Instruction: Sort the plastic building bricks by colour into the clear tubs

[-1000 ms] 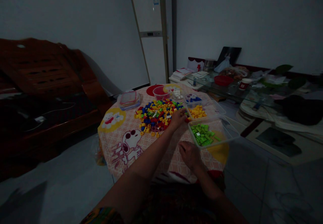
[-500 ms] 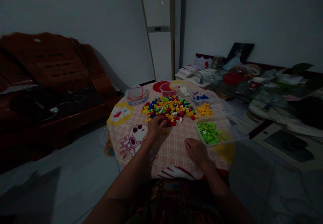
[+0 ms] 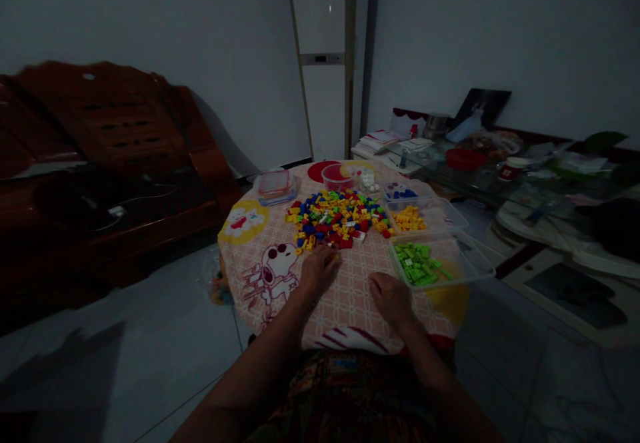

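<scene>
A mixed pile of small toy building bricks (image 3: 340,213) in red, yellow, blue, green and white lies on the patterned tablecloth (image 3: 350,296). My left hand (image 3: 317,273) is at the near edge of this pile, fingers bent together on a yellow brick (image 3: 337,256) that shows by the fingertips. Resting on the cloth to the right, my right hand (image 3: 393,298) is closed like a fist; whatever is inside it, if anything, is hidden. Beside it stands a clear plastic box (image 3: 467,276) with green bricks (image 3: 417,263).
Behind the green bricks' box are a clear container (image 3: 453,211) with yellow bricks (image 3: 409,218) and blue bricks (image 3: 401,192). White bricks (image 3: 369,183) and a round clear tub (image 3: 337,176) sit at the back. Lidded boxes (image 3: 277,186) are stacked at the back left.
My left hand has come back from the pile, toward me and slightly right, to the yellow pieces lying on the cloth. My right hand stays closed in place. The view has shifted slightly.
</scene>
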`<action>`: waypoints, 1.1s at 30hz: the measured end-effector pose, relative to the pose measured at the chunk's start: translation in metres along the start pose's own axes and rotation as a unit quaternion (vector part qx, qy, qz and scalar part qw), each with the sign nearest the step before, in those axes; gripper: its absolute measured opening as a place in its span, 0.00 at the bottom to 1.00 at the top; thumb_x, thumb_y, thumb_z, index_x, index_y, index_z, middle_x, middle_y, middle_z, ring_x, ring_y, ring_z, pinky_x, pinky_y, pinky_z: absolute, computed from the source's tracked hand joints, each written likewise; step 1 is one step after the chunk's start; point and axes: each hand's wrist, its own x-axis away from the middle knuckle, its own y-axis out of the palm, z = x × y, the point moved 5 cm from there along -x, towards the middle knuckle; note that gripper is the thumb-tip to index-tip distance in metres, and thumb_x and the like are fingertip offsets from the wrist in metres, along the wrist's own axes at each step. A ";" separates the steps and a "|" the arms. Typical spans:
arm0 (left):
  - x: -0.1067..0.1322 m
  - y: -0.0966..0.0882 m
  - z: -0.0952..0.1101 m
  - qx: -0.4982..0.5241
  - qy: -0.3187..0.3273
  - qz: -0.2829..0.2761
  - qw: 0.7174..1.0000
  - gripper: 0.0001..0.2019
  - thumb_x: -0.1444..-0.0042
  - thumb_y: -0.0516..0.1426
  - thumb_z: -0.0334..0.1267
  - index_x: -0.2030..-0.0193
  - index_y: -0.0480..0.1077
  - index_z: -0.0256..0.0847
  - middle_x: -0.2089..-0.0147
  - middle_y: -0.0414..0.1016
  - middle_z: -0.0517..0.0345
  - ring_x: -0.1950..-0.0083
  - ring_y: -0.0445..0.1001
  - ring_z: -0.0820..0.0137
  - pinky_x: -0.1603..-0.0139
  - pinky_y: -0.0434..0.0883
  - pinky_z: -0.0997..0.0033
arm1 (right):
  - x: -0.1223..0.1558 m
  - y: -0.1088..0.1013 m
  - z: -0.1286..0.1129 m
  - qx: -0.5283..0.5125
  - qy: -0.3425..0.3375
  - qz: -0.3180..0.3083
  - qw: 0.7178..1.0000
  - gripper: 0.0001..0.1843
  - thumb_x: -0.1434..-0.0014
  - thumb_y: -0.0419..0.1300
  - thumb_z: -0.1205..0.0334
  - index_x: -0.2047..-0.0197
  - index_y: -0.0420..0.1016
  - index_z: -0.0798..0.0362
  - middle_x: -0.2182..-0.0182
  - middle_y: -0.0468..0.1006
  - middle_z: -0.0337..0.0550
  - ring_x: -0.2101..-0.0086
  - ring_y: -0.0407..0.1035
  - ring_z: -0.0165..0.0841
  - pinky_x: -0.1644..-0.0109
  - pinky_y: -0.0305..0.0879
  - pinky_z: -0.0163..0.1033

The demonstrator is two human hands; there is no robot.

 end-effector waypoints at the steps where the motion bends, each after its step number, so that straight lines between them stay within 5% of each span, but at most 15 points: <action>1: 0.001 -0.001 0.000 0.005 -0.005 0.011 1.000 0.11 0.38 0.58 0.41 0.54 0.79 0.42 0.55 0.78 0.53 0.55 0.75 0.66 0.53 0.70 0.68 | 0.000 0.000 0.000 0.002 0.000 0.000 1.000 0.13 0.31 0.53 0.65 0.56 0.80 0.49 0.58 0.84 0.45 0.59 0.75 0.35 0.54 0.62 0.36; 8: -0.004 0.009 0.018 0.044 -0.025 0.041 0.998 0.13 0.37 0.57 0.40 0.51 0.80 0.41 0.56 0.81 0.50 0.56 0.77 0.65 0.52 0.71 0.68 | -0.001 -0.001 -0.002 0.001 0.009 -0.005 1.000 0.11 0.31 0.54 0.65 0.57 0.80 0.49 0.59 0.84 0.44 0.60 0.75 0.34 0.56 0.61 0.35; 12: -0.038 0.034 0.045 0.050 -0.014 -0.008 0.999 0.13 0.43 0.61 0.32 0.52 0.81 0.41 0.53 0.82 0.50 0.53 0.79 0.63 0.48 0.73 0.64 | -0.001 -0.001 -0.003 -0.004 0.008 -0.002 1.000 0.11 0.31 0.54 0.65 0.57 0.79 0.50 0.59 0.84 0.44 0.60 0.76 0.34 0.56 0.62 0.35; 17: -0.097 0.075 0.094 0.201 -0.010 -0.078 0.977 0.15 0.45 0.60 0.26 0.52 0.80 0.39 0.56 0.83 0.51 0.56 0.81 0.64 0.48 0.76 0.62 | -0.001 -0.001 -0.004 -0.006 0.002 0.001 1.000 0.14 0.30 0.52 0.65 0.54 0.79 0.50 0.58 0.84 0.45 0.58 0.76 0.35 0.53 0.64 0.36; 21: -0.115 0.090 0.112 0.313 0.024 -0.050 0.948 0.28 0.45 0.57 0.25 0.36 0.72 0.42 0.43 0.80 0.48 0.46 0.80 0.63 0.42 0.76 0.59 | -0.001 -0.001 -0.004 -0.001 -0.004 -0.002 1.000 0.14 0.30 0.51 0.65 0.57 0.80 0.50 0.59 0.84 0.45 0.59 0.76 0.35 0.54 0.65 0.36; 25: -0.096 0.082 0.091 0.269 0.053 -0.039 0.961 0.30 0.46 0.57 0.26 0.34 0.69 0.42 0.36 0.74 0.45 0.39 0.76 0.61 0.38 0.73 0.56 | 0.000 -0.002 -0.004 -0.008 -0.003 0.004 1.000 0.14 0.31 0.52 0.65 0.55 0.80 0.49 0.58 0.84 0.45 0.58 0.76 0.35 0.52 0.65 0.36; 33: -0.045 0.016 0.022 0.026 -0.012 -0.003 1.000 0.14 0.42 0.57 0.31 0.51 0.79 0.41 0.50 0.80 0.47 0.48 0.77 0.61 0.44 0.72 0.63 | 0.000 -0.002 -0.003 -0.007 0.005 -0.002 1.000 0.12 0.32 0.54 0.65 0.57 0.80 0.49 0.58 0.84 0.44 0.58 0.76 0.35 0.53 0.63 0.36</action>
